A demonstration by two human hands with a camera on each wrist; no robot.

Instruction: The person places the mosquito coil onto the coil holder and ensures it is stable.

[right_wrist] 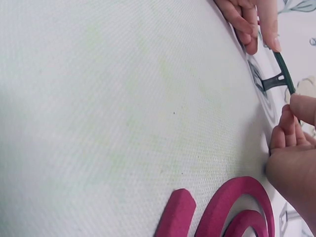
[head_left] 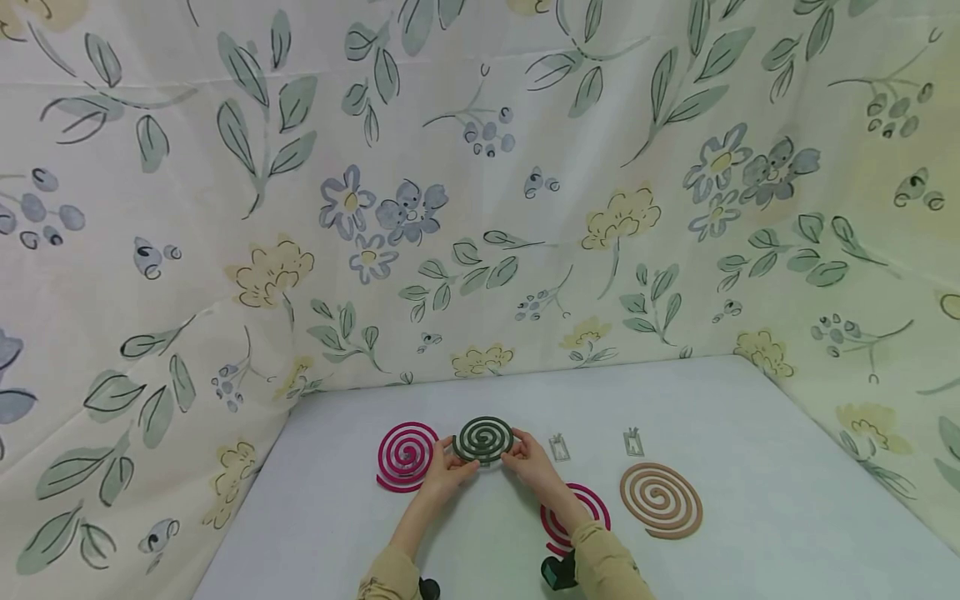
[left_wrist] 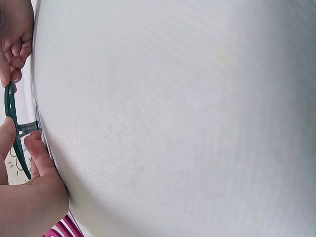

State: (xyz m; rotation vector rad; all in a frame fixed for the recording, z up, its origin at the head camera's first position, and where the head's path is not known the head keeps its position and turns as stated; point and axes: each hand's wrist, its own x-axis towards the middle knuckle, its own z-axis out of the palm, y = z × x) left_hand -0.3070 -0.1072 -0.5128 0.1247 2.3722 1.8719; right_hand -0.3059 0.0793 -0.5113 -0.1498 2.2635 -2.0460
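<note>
A dark green mosquito coil (head_left: 483, 439) is held level between both hands at the middle of the table. My left hand (head_left: 448, 473) pinches its left edge, thumb above and fingers below. On the opposite edge, my right hand (head_left: 532, 463) grips it between thumb and fingers. Under the coil, a small metal stand (right_wrist: 273, 83) reaches from its centre down to the table in the right wrist view. A magenta coil (head_left: 384, 458) lies just left of my left hand, with a bit of metal showing at its centre. Beneath my right forearm is another magenta coil (head_left: 597, 506), partly covered.
Two flat metal stands (head_left: 559, 447) lie right of my hands, the farther one (head_left: 633, 442) behind a tan coil (head_left: 660, 500). The white table (head_left: 750, 467) meets a flowered cloth (head_left: 480, 275) at the back and sides.
</note>
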